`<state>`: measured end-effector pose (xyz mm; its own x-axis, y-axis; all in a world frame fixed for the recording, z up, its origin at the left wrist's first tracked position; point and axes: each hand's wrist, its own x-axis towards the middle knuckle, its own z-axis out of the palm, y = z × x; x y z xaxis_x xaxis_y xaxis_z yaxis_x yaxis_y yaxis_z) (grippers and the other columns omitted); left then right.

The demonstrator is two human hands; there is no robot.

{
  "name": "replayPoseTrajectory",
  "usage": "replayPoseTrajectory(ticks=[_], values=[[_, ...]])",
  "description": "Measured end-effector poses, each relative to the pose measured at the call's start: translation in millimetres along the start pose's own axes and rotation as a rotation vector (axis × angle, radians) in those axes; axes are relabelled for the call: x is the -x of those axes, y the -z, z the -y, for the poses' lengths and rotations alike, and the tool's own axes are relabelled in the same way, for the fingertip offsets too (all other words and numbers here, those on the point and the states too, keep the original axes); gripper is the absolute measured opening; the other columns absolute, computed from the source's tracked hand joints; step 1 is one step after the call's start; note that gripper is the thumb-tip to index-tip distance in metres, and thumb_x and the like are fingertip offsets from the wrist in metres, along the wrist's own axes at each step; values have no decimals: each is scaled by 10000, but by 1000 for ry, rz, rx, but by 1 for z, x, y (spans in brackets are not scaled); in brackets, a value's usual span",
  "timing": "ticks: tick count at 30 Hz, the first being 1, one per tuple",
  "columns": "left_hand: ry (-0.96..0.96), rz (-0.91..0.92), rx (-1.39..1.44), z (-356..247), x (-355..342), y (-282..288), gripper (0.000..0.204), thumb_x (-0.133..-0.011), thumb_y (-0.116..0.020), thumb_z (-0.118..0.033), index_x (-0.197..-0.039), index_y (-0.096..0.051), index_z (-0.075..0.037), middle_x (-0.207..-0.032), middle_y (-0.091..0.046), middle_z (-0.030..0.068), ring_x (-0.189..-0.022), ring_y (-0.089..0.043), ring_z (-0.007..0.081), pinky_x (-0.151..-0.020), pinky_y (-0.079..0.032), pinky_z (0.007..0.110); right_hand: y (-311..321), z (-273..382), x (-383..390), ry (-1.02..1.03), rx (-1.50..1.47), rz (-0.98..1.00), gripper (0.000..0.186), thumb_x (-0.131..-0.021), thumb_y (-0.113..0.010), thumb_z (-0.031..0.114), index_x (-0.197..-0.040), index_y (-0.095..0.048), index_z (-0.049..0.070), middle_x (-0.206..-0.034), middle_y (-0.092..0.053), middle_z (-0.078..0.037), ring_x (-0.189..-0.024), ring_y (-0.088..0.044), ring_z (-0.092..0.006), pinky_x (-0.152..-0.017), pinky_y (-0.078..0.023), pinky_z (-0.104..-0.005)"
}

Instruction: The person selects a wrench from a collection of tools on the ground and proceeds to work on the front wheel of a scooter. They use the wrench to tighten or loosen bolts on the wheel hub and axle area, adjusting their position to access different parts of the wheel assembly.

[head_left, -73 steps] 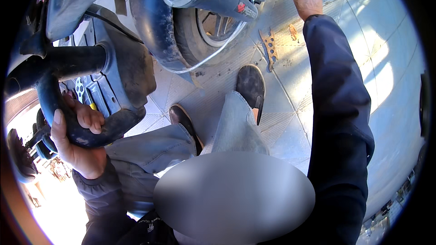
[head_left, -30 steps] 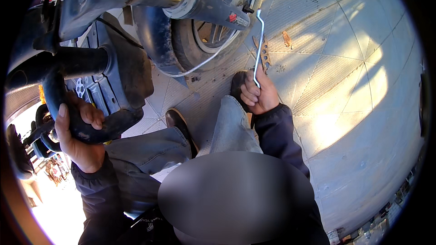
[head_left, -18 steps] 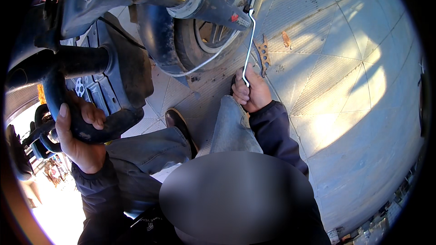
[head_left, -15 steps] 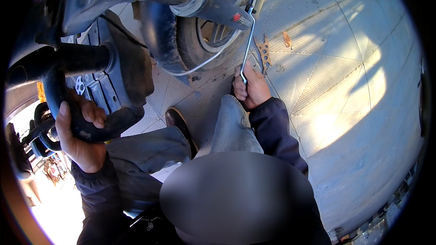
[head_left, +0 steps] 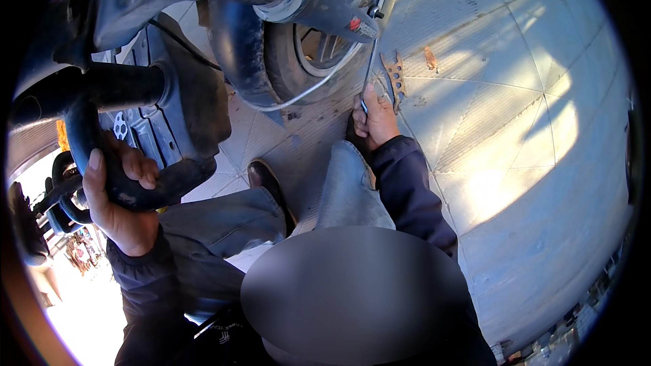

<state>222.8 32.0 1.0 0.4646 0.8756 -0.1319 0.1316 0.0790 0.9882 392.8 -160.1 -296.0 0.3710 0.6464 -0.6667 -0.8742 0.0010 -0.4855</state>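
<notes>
My left hand (head_left: 125,193) is wrapped round a thick black curved bar (head_left: 163,186), thumb on the near side. My right hand (head_left: 376,122) grips the lower end of a long, slim metal wrench (head_left: 370,71). The shaft rises toward the lower end of a fork leg (head_left: 319,10) beside a spoked wheel (head_left: 274,61). Its upper end is hidden behind the fork tip. Just above that tip, a dark bolt or nut (head_left: 376,13) sticks out at the wheel's hub side, uncovered.
A flat, rusty metal plate with holes (head_left: 395,81) lies on the tiled floor (head_left: 488,115) beside my right hand. A dry brown leaf (head_left: 430,59) is farther right. A pale cable (head_left: 305,96) loops past the tyre. My shoe (head_left: 264,179) stands below the dark body panel (head_left: 193,95).
The wrench's upper end has dropped from beside the bolt to behind the fork tip. My right hand has shifted slightly and its grip has turned. My left hand stays on the bar.
</notes>
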Motion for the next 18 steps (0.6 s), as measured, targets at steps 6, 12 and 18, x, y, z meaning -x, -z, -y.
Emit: replayPoseTrajectory(ticks=[6, 12, 18], values=[[-7, 22, -14, 0, 0, 3, 401, -906, -572, -387, -1039, -497, -16, -647, -498, 62, -535, -486, 144, -579, -419, 265, -1, -8, 0, 190, 158, -69, 375, -965, -537, 428, -803, -551, 89, -582, -460, 27, -462, -379, -68, -420, -292, -224], [-16, 8, -33, -1, 0, 1, 387, -909, -562, -380, -1032, -491, -21, -641, -496, 63, -536, -485, 143, -576, -418, 265, -2, -17, 4, 459, 799, -333, 354, -953, -569, 333, -814, -630, 12, -671, -617, -60, -604, -580, -153, -577, -442, -299], [-14, 24, -25, 1, 0, 1, 388, -912, -554, -380, -1030, -489, -16, -639, -494, 62, -532, -482, 144, -577, -416, 265, 0, -11, 10, 563, 1047, -413, 351, -941, -566, 343, -953, -671, 8, -781, -672, -163, -728, -656, -301, -675, -490, -354]])
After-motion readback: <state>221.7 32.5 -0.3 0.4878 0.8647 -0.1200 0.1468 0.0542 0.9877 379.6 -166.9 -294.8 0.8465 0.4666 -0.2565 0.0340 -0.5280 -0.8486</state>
